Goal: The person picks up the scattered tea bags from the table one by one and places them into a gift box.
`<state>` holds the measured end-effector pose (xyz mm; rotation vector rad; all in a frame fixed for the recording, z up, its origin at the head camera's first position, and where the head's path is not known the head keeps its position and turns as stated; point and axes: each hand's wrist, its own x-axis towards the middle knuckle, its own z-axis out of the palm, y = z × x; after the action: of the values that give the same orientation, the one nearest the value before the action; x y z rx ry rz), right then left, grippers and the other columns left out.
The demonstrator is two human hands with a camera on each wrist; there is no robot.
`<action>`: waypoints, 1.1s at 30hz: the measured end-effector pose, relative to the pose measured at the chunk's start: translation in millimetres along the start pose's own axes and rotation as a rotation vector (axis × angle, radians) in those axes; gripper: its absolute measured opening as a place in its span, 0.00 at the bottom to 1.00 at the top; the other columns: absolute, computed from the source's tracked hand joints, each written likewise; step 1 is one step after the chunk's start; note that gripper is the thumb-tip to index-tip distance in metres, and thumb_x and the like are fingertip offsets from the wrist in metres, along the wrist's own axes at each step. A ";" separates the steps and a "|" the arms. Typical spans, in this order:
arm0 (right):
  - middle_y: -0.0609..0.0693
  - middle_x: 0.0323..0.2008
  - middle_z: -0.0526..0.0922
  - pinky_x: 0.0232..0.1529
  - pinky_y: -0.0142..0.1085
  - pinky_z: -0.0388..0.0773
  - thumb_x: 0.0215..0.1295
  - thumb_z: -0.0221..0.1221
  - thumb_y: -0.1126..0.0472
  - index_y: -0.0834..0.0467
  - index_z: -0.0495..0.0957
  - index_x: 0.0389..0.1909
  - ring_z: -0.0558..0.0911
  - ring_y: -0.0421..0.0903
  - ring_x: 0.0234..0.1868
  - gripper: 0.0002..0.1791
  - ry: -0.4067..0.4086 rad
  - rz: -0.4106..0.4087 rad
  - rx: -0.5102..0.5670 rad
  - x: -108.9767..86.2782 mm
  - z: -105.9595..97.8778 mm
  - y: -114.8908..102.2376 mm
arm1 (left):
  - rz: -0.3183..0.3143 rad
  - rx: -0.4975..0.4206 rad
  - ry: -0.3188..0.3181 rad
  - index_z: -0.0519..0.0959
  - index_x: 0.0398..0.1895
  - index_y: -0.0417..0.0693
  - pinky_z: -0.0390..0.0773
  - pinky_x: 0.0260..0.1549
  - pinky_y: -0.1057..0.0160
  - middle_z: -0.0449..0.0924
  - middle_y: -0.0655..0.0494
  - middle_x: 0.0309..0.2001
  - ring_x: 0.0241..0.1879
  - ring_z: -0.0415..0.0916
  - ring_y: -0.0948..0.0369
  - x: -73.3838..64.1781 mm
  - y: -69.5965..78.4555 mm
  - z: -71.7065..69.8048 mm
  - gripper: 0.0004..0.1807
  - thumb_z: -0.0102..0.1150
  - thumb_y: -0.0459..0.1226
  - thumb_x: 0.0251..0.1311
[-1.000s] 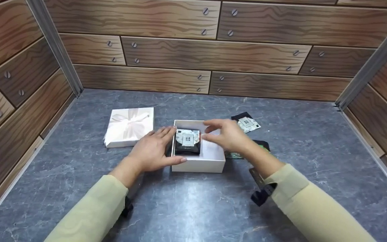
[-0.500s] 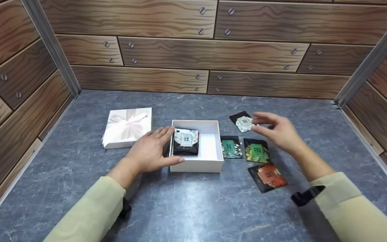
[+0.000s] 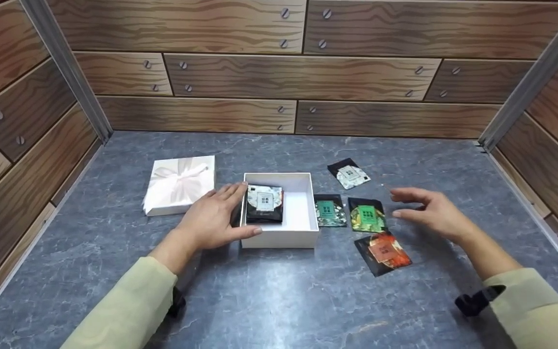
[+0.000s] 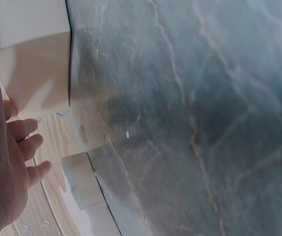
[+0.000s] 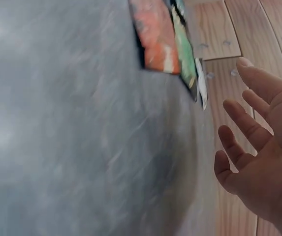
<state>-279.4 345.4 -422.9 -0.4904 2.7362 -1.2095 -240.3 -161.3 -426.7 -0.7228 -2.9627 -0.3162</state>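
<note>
My left hand (image 3: pixel 213 218) rests along the left side of a white open box (image 3: pixel 279 238), fingers straight and thumb out by the front wall. Inside the box, on its left side, lies a small stack of black sachets with a white floral label (image 3: pixel 265 199). To the right of the box my right hand (image 3: pixel 431 213) hovers with relaxed fingers, holding nothing. Left of it lie a green sachet (image 3: pixel 367 214), a teal sachet (image 3: pixel 329 210) against the box, and an orange-red sachet (image 3: pixel 383 253). Farther back is a white-labelled sachet (image 3: pixel 349 173).
A white box lid (image 3: pixel 180 184) with a pale ribbon bow sits left of the box. The grey marbled table (image 3: pixel 279 300) is bounded by wood-patterned walls (image 3: pixel 240 75) at the back and both sides.
My right hand has drawn back from over the box to the right, past the loose sachets, uncovering them. The left hand has stayed at the box.
</note>
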 end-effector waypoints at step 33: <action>0.68 0.76 0.67 0.77 0.66 0.52 0.61 0.77 0.59 0.63 0.66 0.79 0.62 0.68 0.77 0.47 -0.043 -0.048 -0.007 13.7 31.8 19.1 | -0.008 -0.013 0.000 0.51 0.87 0.44 0.58 0.77 0.41 0.60 0.38 0.80 0.80 0.58 0.42 -1.1 -0.2 1.0 0.66 0.44 0.82 0.59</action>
<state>-289.7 330.6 -458.0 -0.5798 2.7080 -1.1867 -239.4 -161.7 -427.8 -0.7121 -2.9666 -0.3361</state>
